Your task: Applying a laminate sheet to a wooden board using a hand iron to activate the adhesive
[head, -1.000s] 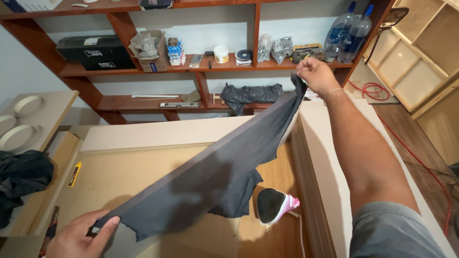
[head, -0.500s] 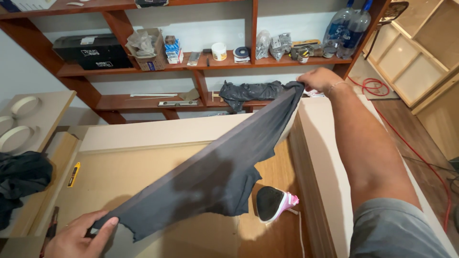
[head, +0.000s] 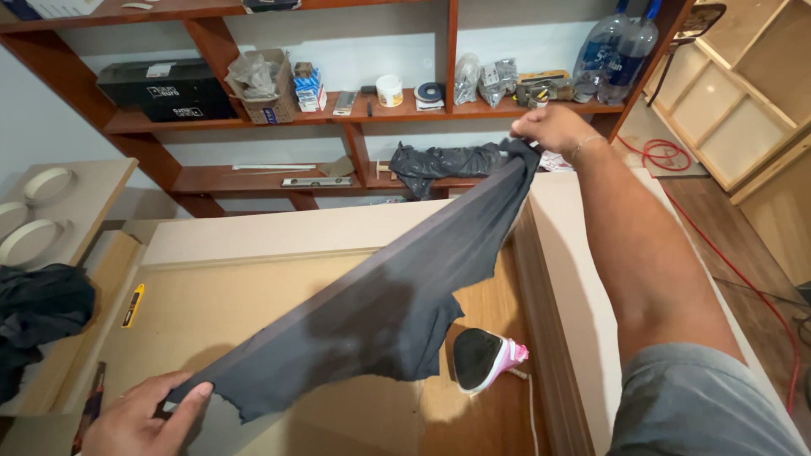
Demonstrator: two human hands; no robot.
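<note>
Dark grey cloth (head: 397, 304) is stretched taut between both hands, hanging in the air over the wooden counter (head: 253, 295). Right hand (head: 553, 131) is raised far out near the shelves, fingers closed in a pinch on the cloth's upper end. Left hand (head: 139, 418) sits low at the near edge, thumb and fingers pinching the lower corner, its ragged hem just beside the fingertips. The cloth sags a bit in the middle, lower flap drooping toward the iron (head: 481, 359), which lies tipped on the counter, dark soleplate facing up, pink body behind, cord trailing down. Cloth and iron look apart, not touching.

Step in hand looks like spreading the cloth out straight before laying it flat. Next move would seem to call for lowering both ends evenly onto the bare wood, keeping tension, and steering the drooping flap clear of the iron.

Also around: yellow utility knife (head: 133, 306) on the counter's left, another dark garment (head: 38, 312) heaped further left.
</note>
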